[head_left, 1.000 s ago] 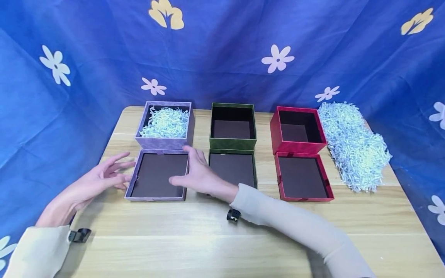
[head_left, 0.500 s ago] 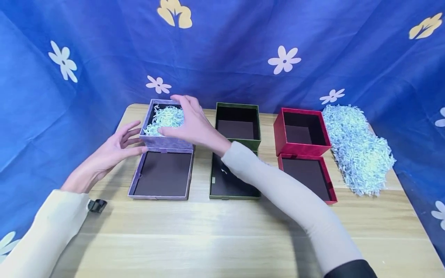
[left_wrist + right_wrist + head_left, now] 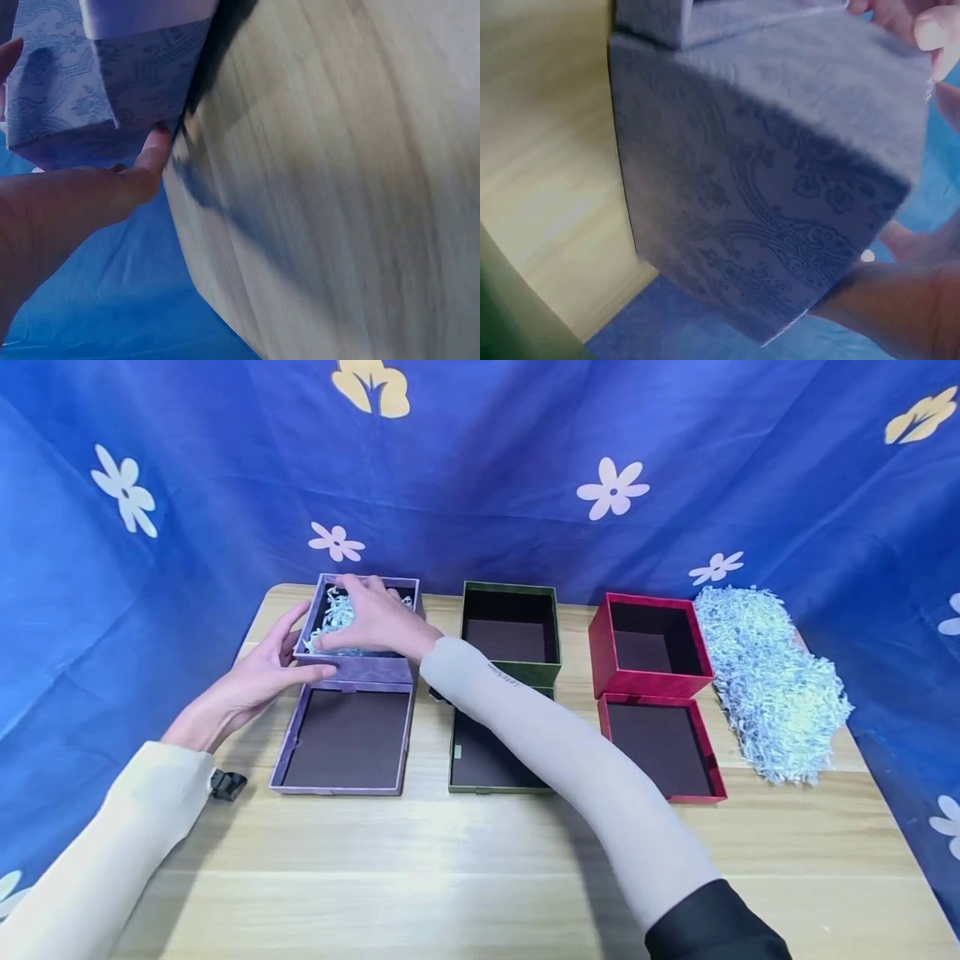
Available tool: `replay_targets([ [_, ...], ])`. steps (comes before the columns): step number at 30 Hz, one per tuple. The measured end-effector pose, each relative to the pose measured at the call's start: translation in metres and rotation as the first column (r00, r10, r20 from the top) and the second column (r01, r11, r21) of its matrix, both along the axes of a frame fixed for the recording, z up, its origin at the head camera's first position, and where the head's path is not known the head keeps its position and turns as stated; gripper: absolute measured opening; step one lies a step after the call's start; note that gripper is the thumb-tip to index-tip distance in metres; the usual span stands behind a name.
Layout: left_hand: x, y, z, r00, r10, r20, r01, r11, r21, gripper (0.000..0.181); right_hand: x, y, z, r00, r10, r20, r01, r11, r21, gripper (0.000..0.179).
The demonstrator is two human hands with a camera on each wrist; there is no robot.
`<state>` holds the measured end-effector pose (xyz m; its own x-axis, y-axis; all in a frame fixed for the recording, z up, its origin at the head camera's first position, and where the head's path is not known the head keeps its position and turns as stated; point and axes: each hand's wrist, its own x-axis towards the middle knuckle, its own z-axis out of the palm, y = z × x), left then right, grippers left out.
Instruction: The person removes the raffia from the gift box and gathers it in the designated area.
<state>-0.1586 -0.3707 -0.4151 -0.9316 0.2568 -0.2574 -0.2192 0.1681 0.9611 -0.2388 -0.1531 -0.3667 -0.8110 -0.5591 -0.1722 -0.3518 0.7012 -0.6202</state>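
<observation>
A purple patterned box (image 3: 358,670) stands at the back left with pale blue shredded paper (image 3: 336,610) inside. My left hand (image 3: 258,681) holds its front left corner, thumb across the front face and fingers along the left side. In the left wrist view, the thumb tip (image 3: 157,139) touches the lower part of the box. My right hand (image 3: 378,622) reaches over the right wall into the opening, thumb and fingers spread over the paper and covering much of it. Directly in front lies the purple lid (image 3: 347,739), inside facing up.
A green box (image 3: 510,670) with its lid (image 3: 487,760) stands in the middle, partly behind my right sleeve. Further right are a red box (image 3: 652,681) and its lid (image 3: 663,743). A heap of blue shredded paper (image 3: 780,685) lies at the right edge.
Both hands have moved back from the purple lid to the purple box. Over the last half second my right hand moves left into the opening, and my left hand closes in on the corner.
</observation>
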Motion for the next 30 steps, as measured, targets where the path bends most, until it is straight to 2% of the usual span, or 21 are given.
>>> replay_targets([
  [4, 0.0, 0.004, -0.003, 1.0, 0.019, -0.001, -0.019, 0.999, 0.041, 0.112, -0.006, -0.013, -0.009, 0.995, -0.081, 0.05, 0.072, 0.985, 0.159, 0.115],
  [7, 0.0, 0.007, -0.005, 1.0, 0.025, 0.007, -0.025, 0.997, 0.075, 0.112, -0.015, -0.022, -0.021, 0.99, -0.114, 0.078, 0.091, 0.963, 0.255, 0.117],
  [9, 0.001, 0.008, -0.006, 0.999, 0.03, 0.011, -0.031, 0.996, 0.081, 0.111, -0.022, -0.028, -0.03, 0.987, -0.127, 0.103, 0.093, 0.953, 0.288, 0.121],
  [11, 0.0, 0.01, -0.006, 0.999, 0.041, 0.005, -0.041, 0.996, 0.078, 0.109, -0.027, -0.031, -0.037, 0.985, -0.117, 0.124, 0.078, 0.955, 0.287, 0.124],
  [13, -0.002, 0.012, -0.006, 0.999, 0.052, -0.003, -0.052, 0.997, 0.063, 0.105, -0.029, -0.031, -0.039, 0.985, -0.102, 0.137, 0.065, 0.965, 0.253, 0.124],
  [16, -0.007, 0.016, -0.005, 0.998, 0.061, -0.001, -0.061, 0.997, 0.055, 0.102, -0.026, -0.026, -0.037, 0.99, -0.05, 0.129, 0.033, 0.991, 0.131, 0.115],
  [18, -0.009, 0.017, -0.002, 0.998, 0.066, 0.007, -0.066, 0.997, 0.046, 0.102, -0.025, -0.022, -0.035, 0.993, -0.009, 0.12, 0.005, 0.999, 0.039, 0.104],
  [21, -0.01, 0.017, 0.001, 0.998, 0.058, 0.025, -0.059, 0.998, 0.031, 0.104, -0.024, -0.019, -0.033, 0.994, 0.047, 0.095, -0.041, 0.998, -0.055, 0.083],
  [25, -0.01, 0.017, 0.003, 0.999, 0.037, 0.027, -0.037, 0.999, 0.011, 0.104, -0.028, -0.019, -0.032, 0.997, 0.063, 0.049, -0.06, 0.996, -0.066, 0.068],
  [30, -0.008, 0.014, 0.0, 0.999, 0.032, 0.01, -0.032, 0.999, -0.02, 0.109, -0.031, -0.017, -0.032, 0.997, 0.035, 0.063, -0.03, 0.996, -0.085, 0.072],
])
